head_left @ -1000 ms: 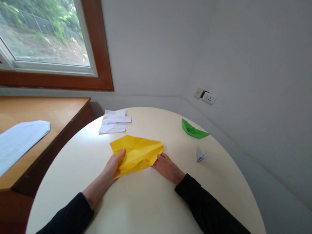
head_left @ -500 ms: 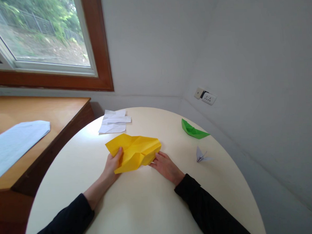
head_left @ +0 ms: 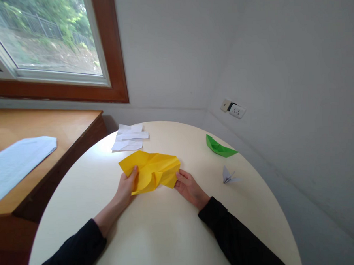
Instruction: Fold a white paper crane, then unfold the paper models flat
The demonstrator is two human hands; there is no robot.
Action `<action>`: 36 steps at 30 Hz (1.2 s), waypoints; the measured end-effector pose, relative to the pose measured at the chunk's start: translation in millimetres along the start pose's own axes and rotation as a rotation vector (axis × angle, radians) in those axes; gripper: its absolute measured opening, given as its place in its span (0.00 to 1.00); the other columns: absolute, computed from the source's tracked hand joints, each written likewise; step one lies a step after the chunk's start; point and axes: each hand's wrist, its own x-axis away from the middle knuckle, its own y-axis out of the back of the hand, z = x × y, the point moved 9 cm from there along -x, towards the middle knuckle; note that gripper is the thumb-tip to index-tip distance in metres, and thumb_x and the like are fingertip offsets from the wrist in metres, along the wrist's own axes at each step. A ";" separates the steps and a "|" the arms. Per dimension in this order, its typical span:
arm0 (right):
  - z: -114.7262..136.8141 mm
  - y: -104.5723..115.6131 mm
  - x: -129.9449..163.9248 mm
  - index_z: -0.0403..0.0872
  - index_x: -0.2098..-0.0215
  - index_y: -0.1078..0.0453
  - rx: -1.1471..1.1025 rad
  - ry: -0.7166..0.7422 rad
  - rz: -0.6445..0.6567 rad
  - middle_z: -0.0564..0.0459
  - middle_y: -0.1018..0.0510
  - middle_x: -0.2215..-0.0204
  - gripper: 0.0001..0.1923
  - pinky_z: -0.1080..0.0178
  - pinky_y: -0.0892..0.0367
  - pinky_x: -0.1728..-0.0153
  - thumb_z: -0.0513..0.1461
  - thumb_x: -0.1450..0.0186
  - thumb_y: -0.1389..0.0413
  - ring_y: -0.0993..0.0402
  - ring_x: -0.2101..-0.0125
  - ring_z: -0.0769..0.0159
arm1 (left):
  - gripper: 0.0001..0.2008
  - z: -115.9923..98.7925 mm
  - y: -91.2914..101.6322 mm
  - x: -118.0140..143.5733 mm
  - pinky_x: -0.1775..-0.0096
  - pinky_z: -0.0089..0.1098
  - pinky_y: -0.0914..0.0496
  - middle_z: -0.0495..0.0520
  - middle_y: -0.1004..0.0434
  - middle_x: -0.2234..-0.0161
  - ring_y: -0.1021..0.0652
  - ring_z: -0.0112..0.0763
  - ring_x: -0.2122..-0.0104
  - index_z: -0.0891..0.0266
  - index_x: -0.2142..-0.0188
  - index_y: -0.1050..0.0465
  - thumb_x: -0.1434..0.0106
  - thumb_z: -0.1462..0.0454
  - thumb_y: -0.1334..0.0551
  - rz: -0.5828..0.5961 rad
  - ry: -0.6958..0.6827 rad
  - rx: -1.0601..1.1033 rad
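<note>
A creased yellow sheet of paper (head_left: 155, 167) is held between my two hands, just above the round table (head_left: 158, 232). My left hand (head_left: 128, 183) grips its left side, thumb on top and the other fingers hidden beneath. On the right edge, my right hand (head_left: 189, 187) pinches the sheet between thumb and fingers. The paper is partly unfolded, with a raised fold near its lower middle.
A green paper boat (head_left: 221, 148) lies at the table's right rim, with a small white folded paper figure (head_left: 229, 177) nearer me. Folded white papers (head_left: 130, 138) lie at the back left. A wooden desk (head_left: 60, 122) carrying papers (head_left: 24, 164) stands left.
The right part of the yellow paper has opened out and its lower right corner now hangs flatter. My right hand has shifted its fingers slightly on the edge; my left has barely moved.
</note>
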 end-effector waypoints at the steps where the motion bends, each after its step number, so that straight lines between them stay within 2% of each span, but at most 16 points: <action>1: -0.1 0.2 -0.1 0.45 0.66 0.29 -0.003 -0.001 -0.002 0.49 0.22 0.62 0.09 0.57 0.35 0.56 0.42 0.44 0.40 0.26 0.62 0.62 | 0.11 -0.8 0.8 0.1 0.71 0.29 0.27 0.55 0.21 0.67 0.22 0.33 0.72 0.65 0.64 0.30 0.46 0.61 0.37 -0.014 -0.001 -0.018; 8: -0.2 8.0 0.0 0.46 0.70 0.30 -0.034 0.004 -0.062 0.54 0.24 0.72 0.07 0.65 0.34 0.63 0.41 0.44 0.40 0.28 0.69 0.69 | 0.09 -7.2 5.7 1.1 0.75 0.28 0.28 0.53 0.22 0.71 0.22 0.31 0.76 0.64 0.62 0.32 0.41 0.63 0.43 -0.053 0.008 -0.094; 14: -1.6 13.3 1.6 0.45 0.74 0.32 -0.019 -0.025 -0.109 0.56 0.26 0.73 0.09 0.67 0.37 0.67 0.42 0.45 0.39 0.31 0.71 0.71 | 0.08 -13.6 12.5 -3.0 0.76 0.28 0.29 0.53 0.22 0.73 0.23 0.30 0.77 0.64 0.64 0.31 0.42 0.62 0.43 -0.083 -0.019 -0.169; 21: 1.0 21.4 1.9 0.46 0.81 0.39 0.138 -0.053 -0.163 0.61 0.35 0.82 0.12 0.70 0.44 0.77 0.39 0.50 0.39 0.39 0.79 0.74 | 0.12 -16.6 19.2 -10.7 0.75 0.29 0.29 0.54 0.22 0.72 0.23 0.32 0.76 0.65 0.65 0.30 0.44 0.59 0.41 -0.072 -0.079 -0.264; 31: 4.3 26.2 2.7 0.46 0.83 0.44 0.451 -0.014 -0.218 0.64 0.42 0.87 0.13 0.71 0.57 0.84 0.40 0.51 0.43 0.50 0.85 0.78 | 0.18 -30.0 27.9 -15.3 0.72 0.32 0.29 0.55 0.22 0.75 0.22 0.37 0.73 0.67 0.68 0.28 0.51 0.53 0.38 -0.116 -0.193 -0.415; 36: 3.9 23.7 4.5 0.46 0.83 0.44 0.395 -0.032 -0.205 0.64 0.41 0.87 0.13 0.70 0.55 0.84 0.40 0.51 0.42 0.48 0.85 0.77 | 0.19 -27.2 27.4 -16.7 0.71 0.32 0.28 0.56 0.22 0.74 0.22 0.37 0.72 0.68 0.68 0.28 0.51 0.52 0.38 -0.089 -0.181 -0.409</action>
